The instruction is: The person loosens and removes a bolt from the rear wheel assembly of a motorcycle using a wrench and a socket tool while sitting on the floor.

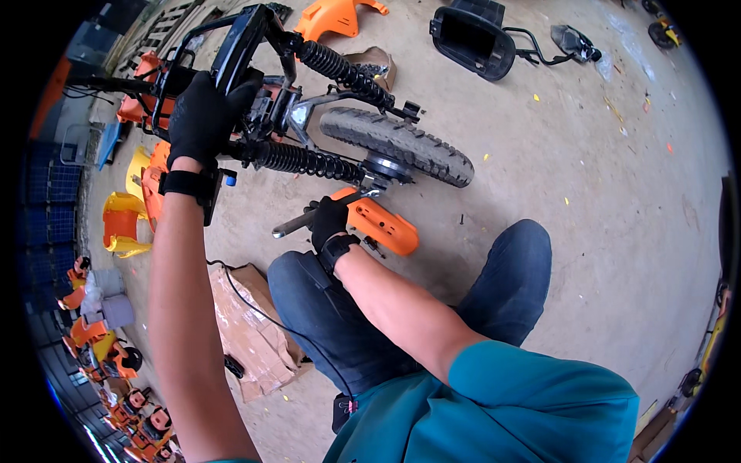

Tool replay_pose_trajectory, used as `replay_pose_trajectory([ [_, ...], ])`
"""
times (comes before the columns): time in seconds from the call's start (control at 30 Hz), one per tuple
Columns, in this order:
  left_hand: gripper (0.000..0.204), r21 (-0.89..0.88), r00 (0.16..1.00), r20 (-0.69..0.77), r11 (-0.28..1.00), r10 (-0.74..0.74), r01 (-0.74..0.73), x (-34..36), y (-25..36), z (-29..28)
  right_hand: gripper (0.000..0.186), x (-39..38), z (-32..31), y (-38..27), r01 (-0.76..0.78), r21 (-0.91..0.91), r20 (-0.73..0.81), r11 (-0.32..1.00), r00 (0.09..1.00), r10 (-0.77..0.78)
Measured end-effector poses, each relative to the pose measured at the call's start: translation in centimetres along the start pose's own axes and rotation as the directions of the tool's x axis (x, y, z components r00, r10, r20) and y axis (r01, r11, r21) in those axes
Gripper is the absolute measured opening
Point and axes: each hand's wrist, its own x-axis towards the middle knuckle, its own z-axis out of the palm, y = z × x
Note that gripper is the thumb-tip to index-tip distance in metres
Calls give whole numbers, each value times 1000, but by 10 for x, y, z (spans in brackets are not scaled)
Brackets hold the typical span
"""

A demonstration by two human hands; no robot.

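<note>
A black bike frame with two coil-spring shock absorbers lies tipped in front of me, with its knobby-tyred wheel to the right. My left hand, in a black glove, rests on the frame near its top; its fingers are partly hidden against the bars. My gloved right hand is closed around a grey metal wrench. The wrench's far end reaches toward the wheel's axle; whether it sits on a nut I cannot tell. An orange plastic cover lies just beyond my right hand.
Flattened cardboard lies beside my left knee, with a black cable across it. Yellow and orange shells stand at left. A black open housing and an orange panel lie at the back. A small bolt is on the floor.
</note>
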Motion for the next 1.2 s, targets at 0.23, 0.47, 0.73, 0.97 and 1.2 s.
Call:
replay_pose_trajectory([
  [0.23, 65, 34, 999, -8, 999, 35, -35, -3, -7, 3, 22, -73, -4, 3, -189, -64, 215, 980, 956, 199],
  [0.47, 57, 59, 982, -21, 981, 186, -184, 13, -34, 23, 14, -70, -76, -67, -103, -272, 380, 957, 902, 205],
  [0.73, 60, 71, 1000, 8, 997, 4, -5, -12, 4, -13, 18, -79, -137, -115, -219, -441, 197, 871, 922, 332],
  [0.97, 51, -22, 999, -39, 1000, 15, -16, -9, 2, -10, 18, -18, -222, -151, 181, -918, 257, 353, 949, 185],
  [1.2, 48, -77, 1000, 22, 997, 19, -18, -13, 1, -10, 16, 13, -242, -201, 543, -822, 544, -170, 838, 40],
])
